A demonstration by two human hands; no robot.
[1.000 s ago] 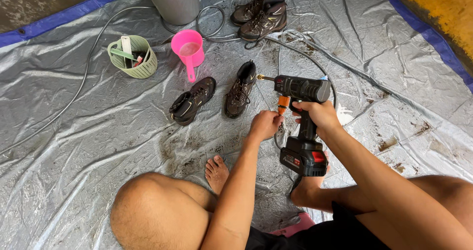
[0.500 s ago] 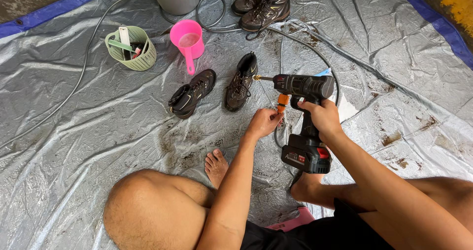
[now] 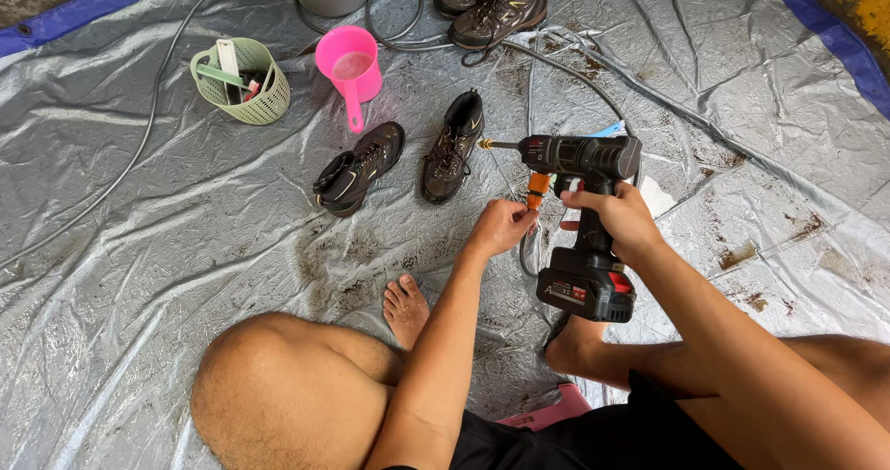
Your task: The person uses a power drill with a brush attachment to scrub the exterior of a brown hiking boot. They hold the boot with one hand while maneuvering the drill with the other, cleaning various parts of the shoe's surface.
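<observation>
Since a second ago little has shifted — right hand (image 3: 619, 218) stays clenched round the cordless spray gun (image 3: 582, 159), left hand (image 3: 502, 225) still pinches its orange hose coupling (image 3: 538, 190) beside it — fitting ongoing.

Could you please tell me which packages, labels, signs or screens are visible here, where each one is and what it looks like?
Label: a pale rectangular sticker on the black and red battery pack at the foot of the black cordless spray gun, which the right hand holds; the print is too small to make out.
Packages: a few slim items stand in the pale green plastic basket, upper left; their kind is unclear.
Signs, screens: none.
</observation>
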